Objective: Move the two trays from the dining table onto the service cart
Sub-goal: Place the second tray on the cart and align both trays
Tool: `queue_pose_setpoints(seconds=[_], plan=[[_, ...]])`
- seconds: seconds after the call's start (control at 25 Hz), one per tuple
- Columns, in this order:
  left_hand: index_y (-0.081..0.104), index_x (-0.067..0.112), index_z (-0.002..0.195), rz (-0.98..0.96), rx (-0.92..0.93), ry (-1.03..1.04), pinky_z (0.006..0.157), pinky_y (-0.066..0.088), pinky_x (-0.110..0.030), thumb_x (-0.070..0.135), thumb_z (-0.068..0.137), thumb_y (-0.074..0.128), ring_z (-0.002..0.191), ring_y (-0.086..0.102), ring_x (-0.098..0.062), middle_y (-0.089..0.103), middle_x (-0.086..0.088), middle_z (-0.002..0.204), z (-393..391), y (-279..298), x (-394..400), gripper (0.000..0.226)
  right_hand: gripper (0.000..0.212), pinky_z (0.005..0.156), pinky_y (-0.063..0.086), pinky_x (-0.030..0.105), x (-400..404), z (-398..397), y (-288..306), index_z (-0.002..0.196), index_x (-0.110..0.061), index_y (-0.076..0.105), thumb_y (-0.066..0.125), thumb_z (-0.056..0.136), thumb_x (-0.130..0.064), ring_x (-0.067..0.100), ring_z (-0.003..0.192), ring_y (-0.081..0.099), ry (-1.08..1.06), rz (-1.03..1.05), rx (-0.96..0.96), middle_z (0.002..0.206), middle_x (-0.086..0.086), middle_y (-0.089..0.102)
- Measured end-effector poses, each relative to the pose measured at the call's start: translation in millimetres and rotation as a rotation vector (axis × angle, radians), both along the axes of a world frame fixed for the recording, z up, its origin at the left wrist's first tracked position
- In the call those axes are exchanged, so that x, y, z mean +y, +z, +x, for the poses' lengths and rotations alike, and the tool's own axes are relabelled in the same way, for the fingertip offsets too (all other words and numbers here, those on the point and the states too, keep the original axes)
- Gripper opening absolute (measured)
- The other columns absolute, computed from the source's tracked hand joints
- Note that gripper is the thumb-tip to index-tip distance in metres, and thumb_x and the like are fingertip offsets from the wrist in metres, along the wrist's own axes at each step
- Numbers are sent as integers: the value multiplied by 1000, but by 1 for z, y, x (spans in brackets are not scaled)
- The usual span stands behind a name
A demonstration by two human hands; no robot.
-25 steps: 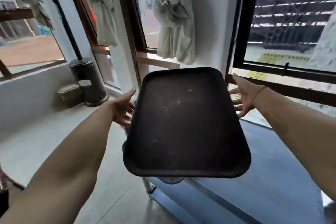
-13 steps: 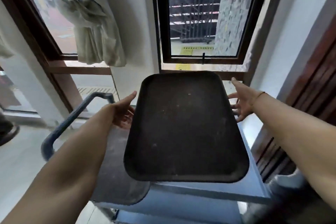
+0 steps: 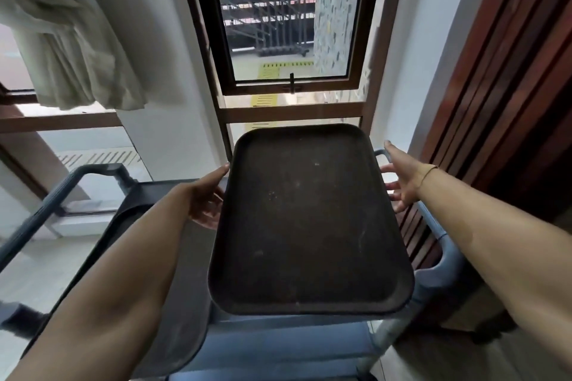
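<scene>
A dark brown rectangular tray (image 3: 306, 219) hangs level in the air over the right half of the grey service cart (image 3: 278, 346). My left hand (image 3: 205, 195) grips its left rim and my right hand (image 3: 400, 179) holds its right rim, fingers spread along the edge. A second dark tray (image 3: 182, 312) lies flat on the cart's top at the left, partly hidden under my left forearm and under the held tray.
The cart's grey handle bars rise at the left (image 3: 62, 192) and right (image 3: 439, 244). A window (image 3: 291, 25) and white wall stand right behind the cart. Dark wooden slats (image 3: 510, 102) close off the right side. A pale curtain (image 3: 65, 49) hangs at upper left.
My view has swung right and closer to the cart. The tray held in both hands now sits above the cart's top beside the second tray.
</scene>
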State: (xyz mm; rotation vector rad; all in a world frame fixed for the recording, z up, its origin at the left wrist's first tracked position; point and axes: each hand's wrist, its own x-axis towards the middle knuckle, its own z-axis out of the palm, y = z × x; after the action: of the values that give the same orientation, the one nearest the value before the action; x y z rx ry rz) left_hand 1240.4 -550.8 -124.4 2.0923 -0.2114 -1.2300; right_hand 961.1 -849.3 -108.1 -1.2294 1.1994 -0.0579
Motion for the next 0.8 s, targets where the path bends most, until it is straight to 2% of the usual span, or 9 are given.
queue_pose_setpoints(seconds=[0.12,0.24,0.36,0.44,0.52,0.6,0.8], plan=[[62,4,119,32,30,-11,85,55,-47,97,61,37,95,65,-33,65,-21,118,-7,-20,-2,113,83,70,50,53,-6,2,-24,113,-20,62,37,74,-88,33,102,60,26,16,40,115,14,63],[64,4,112,86,41,-10,80,56,-44,97,66,33,78,64,-29,65,-17,93,-15,-43,-4,108,84,69,49,53,-9,2,-48,110,-19,63,38,72,-90,35,103,60,48,35,66,114,15,63],[64,5,101,130,86,-2,74,55,-39,97,66,31,71,60,-27,60,-13,88,-22,-65,-7,103,84,69,48,52,-5,3,-72,103,-19,64,39,69,-92,34,100,60,70,47,124,110,15,63],[58,10,87,154,122,18,70,53,-36,98,64,33,62,56,-24,56,-10,75,-28,-78,-10,94,86,70,49,50,-2,1,-87,101,-19,64,39,65,-93,32,99,61,76,53,157,108,14,63],[55,11,84,194,113,21,62,54,-34,97,64,33,57,58,-24,58,-8,69,-32,-91,-16,91,87,65,49,47,-3,-1,-99,101,-18,63,37,64,-93,31,98,62,67,58,186,105,13,63],[59,8,92,222,101,24,62,54,-35,96,66,33,67,61,-27,61,-11,83,-33,-106,-21,96,85,61,49,46,-2,-2,-110,101,-18,62,35,67,-92,30,96,62,62,59,214,104,12,64],[60,3,109,261,116,28,78,53,-41,95,68,34,89,61,-30,61,-15,108,-35,-135,-27,104,79,57,44,43,-1,-5,-129,91,-20,60,31,73,-91,28,85,58,76,84,243,98,10,61]])
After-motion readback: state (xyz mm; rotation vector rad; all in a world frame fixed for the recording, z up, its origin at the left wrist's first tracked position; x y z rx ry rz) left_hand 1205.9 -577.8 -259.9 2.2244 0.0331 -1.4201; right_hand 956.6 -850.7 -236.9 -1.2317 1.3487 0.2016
